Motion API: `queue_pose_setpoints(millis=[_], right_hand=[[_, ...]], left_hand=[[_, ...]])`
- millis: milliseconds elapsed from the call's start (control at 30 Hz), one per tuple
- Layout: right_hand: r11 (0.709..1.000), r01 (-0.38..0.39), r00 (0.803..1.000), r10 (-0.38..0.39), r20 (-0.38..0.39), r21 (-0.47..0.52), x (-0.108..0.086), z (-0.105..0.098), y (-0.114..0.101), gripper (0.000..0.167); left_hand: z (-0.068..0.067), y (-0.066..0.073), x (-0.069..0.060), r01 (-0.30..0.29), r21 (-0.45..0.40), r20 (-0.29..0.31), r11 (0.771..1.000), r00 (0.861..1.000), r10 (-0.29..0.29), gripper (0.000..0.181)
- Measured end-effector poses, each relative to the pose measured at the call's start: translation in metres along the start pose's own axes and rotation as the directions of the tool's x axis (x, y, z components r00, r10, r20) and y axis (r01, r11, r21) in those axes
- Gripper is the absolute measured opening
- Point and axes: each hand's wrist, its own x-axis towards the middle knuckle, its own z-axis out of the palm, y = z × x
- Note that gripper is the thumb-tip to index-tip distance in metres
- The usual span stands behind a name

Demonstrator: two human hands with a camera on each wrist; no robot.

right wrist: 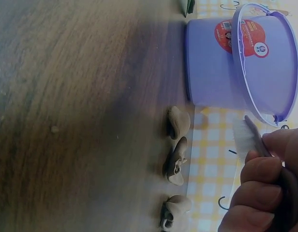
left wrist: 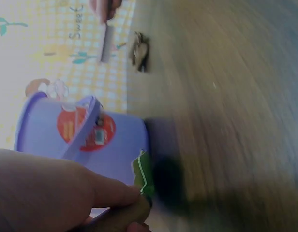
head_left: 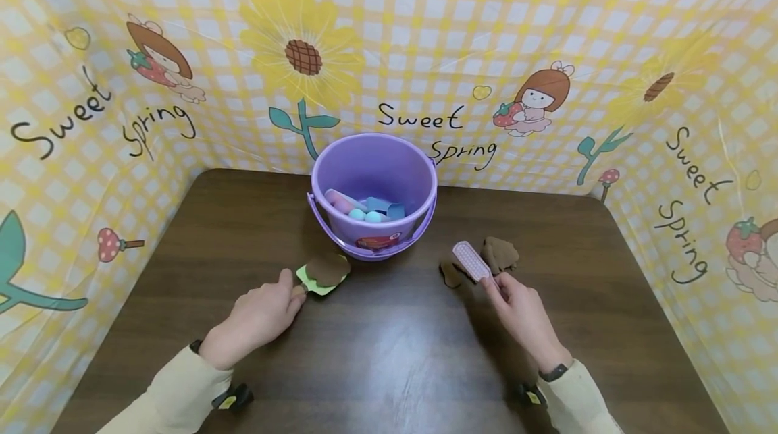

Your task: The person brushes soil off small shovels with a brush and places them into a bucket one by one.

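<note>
In the head view my left hand [head_left: 261, 316] grips the handle of a small green shovel [head_left: 310, 287], whose blade has a brown patch [head_left: 328, 270] on top. The blade shows almost edge-on in the left wrist view, over the table beside the bucket. My right hand [head_left: 525, 316] holds a small brush [head_left: 471, 262] by its handle; the right wrist view shows its pale bristles [right wrist: 245, 137]. Close to the brush lie crumpled brown clay-like lumps [head_left: 500, 254]. A purple bucket [head_left: 375, 241] stands between the hands, toward the back, with its handle lowered at the front.
Inside the bucket are pink, blue and mint-coloured pieces [head_left: 365, 208]. The dark wooden table [head_left: 389, 353] is bordered at the back and sides by a yellow checked cloth [head_left: 389, 49]. Both wrists carry black straps.
</note>
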Motion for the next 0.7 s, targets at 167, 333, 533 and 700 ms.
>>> queue_pose_setpoints(millis=[167, 333, 533, 700], right_hand=[[1.0, 0.008, 1.0, -0.008, 0.004, -0.01, 0.001, 0.0, 0.0, 0.025], [1.0, 0.015, 1.0, -0.015, 0.002, -0.01, 0.001, 0.002, 0.001, 0.024], [1.0, 0.023, 1.0, -0.022, 0.006, -0.013, 0.001, 0.003, 0.0, 0.024], [0.999, 0.034, 0.999, -0.034, 0.008, -0.013, 0.002, 0.001, -0.003, 0.025]], left_hand=[[-0.001, 0.011, -0.005, -0.059, 0.013, -0.002, 0.998, 0.998, 0.059, 0.03], [0.0, 0.021, -0.006, -0.127, 0.01, -0.01, 0.992, 0.992, 0.127, 0.031], [0.004, 0.038, -0.001, -0.196, 0.008, 0.011, 0.981, 0.981, 0.196, 0.029], [0.007, 0.058, 0.004, -0.238, -0.002, 0.029, 0.971, 0.971, 0.238, 0.028]])
